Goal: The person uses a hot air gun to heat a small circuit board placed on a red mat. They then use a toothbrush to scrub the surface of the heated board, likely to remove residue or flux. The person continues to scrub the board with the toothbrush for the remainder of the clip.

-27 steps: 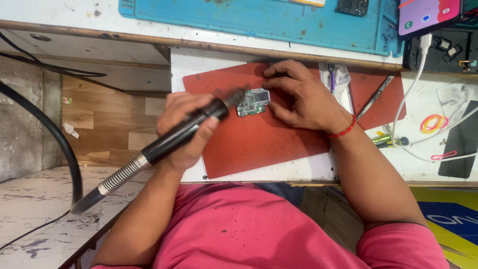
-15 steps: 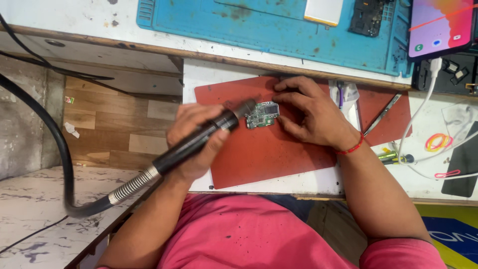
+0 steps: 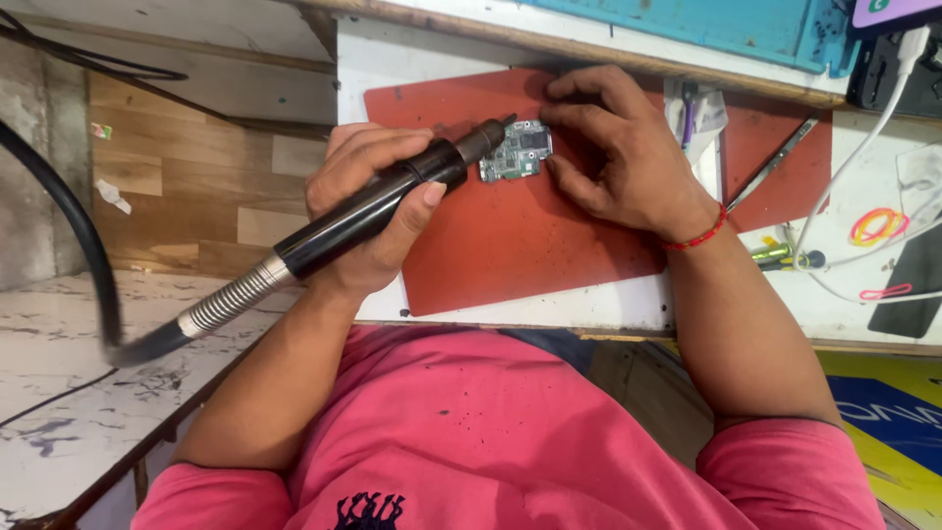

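Two hands work over a flat red rectangular mat [image 3: 510, 245] on the white surface [image 3: 589, 309]; vs the earlier frames the view has closed in while tool and board keep their pose, so work looks mid-step. Left hand [image 3: 368, 211] grips a black handpiece w/ metal spring collar [image 3: 373, 211], long axis low-left to up-right, tip pointing at the small green circuit board [image 3: 517, 150]. Right hand [image 3: 618, 147] pins that board w/ fingertips, mid-mat near its top edge.

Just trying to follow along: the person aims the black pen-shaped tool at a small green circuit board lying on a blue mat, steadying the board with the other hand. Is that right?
Not quite. In the head view the circuit board lies on a red mat, not a blue one. The left hand does aim the black tool at it, and the right hand steadies it.
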